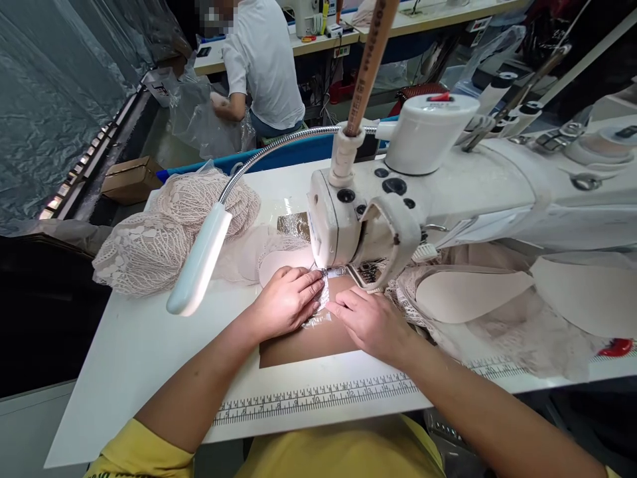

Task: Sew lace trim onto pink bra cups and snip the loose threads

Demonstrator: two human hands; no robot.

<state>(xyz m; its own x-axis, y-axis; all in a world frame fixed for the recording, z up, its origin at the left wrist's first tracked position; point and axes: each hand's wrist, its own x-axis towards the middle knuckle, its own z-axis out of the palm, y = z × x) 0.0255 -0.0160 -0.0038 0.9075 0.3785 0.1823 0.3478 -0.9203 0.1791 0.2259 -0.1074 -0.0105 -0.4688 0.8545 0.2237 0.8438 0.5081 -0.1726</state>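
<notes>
My left hand lies palm down on a small strip of pale lace, its fingers flat and pointing at the needle area of the white sewing machine. Just to the right, my right hand also presses on the fabric, fingers together and stretched toward the presser foot. Both hands rest over a brown patch on the white table. The lace between my fingertips is mostly covered.
A heap of pink lace pieces lies at the back left, under a white gooseneck lamp. Beige cups and lace lie to the right. A ruler strip runs along the front edge. Another person in white sits behind.
</notes>
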